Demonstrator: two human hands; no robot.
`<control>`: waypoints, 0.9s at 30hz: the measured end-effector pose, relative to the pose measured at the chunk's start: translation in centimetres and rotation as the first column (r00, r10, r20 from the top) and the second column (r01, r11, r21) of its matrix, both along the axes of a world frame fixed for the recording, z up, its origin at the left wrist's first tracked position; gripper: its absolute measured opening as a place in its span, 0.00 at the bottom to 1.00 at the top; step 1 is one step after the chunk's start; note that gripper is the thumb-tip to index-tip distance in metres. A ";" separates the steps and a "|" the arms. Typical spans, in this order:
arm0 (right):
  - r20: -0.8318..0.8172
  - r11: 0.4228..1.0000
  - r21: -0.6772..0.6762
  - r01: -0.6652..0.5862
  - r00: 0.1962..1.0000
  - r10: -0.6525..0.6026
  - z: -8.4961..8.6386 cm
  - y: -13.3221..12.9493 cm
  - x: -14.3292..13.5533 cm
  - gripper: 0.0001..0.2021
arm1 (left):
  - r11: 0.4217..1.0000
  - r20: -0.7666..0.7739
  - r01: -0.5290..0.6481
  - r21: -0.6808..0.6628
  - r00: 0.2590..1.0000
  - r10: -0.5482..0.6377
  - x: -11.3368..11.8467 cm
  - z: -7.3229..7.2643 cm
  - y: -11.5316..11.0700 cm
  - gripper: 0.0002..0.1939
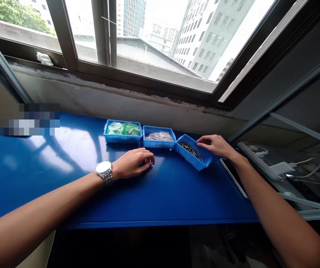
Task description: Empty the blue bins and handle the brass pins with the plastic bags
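Note:
My right hand (214, 145) has its fingers and thumb on the far rim of a blue plastic bin (197, 163), which stands angled at the right of a row. Dark, thin screws (190, 149) lie loose inside it. My left hand (133, 162), with a silver watch (104, 170) at the wrist, rests on the blue table with its fingers curled in; I see nothing held in it. Beyond it stand a second blue bin (160, 143) of clear bags with small pale pieces and a third bin (123, 139) holding green-tinted bags.
The blue table (162, 197) runs along a wall below a window (160, 41). A phone (234, 176) lies partly under my right forearm. At the right are a metal frame, a power strip (250, 152) and a white charger (282, 168) with cables. A blurred patch covers the far left.

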State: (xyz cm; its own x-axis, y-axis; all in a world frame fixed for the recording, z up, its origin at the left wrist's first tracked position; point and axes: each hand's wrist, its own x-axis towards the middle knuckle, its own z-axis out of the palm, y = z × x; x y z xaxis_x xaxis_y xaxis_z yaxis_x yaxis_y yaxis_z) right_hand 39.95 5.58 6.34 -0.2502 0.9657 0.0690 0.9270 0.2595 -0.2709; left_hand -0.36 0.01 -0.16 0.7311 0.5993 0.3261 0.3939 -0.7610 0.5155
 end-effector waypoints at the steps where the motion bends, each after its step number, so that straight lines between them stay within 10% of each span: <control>1: -0.006 1.000 -0.004 0.002 1.000 -0.002 0.1 -0.4 0.1 0.15 | 1.000 0.000 0.002 0.003 1.000 -0.002 0.0 0.0 0.0 0.08; 27: 0.004 0.999 -0.019 -0.039 0.999 0.039 -0.2 4.1 -0.8 0.13 | 0.999 -0.021 -0.022 -0.042 1.000 0.022 0.0 0.3 0.2 0.08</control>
